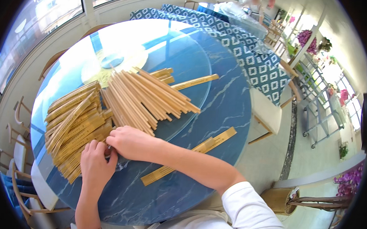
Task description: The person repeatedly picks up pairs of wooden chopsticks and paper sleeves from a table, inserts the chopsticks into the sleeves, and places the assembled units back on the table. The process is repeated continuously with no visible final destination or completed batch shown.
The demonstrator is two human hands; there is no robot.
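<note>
My left hand point(97, 162) and my right hand point(130, 143) meet at the near edge of a pile of gold paper chopstick sleeves point(70, 126). Both hands are closed, fingertips pinched close together; what lies between them is too small and covered to make out. Beyond my right hand, a fanned heap of loose wooden chopsticks point(148, 93) rests against the sleeves. Under my right forearm, a long gold sleeve with a shorter piece across it point(208, 145) lies on the blue marbled table point(168, 198).
A round glass turntable point(196, 50) covers the table's middle. More gold sleeves point(196, 81) stick out past the chopsticks. A white chair point(266, 111) stands at the right, a patterned cloth-covered table point(254, 56) behind it. Several chairs point(24, 109) line the left. A person point(254, 6) is far back.
</note>
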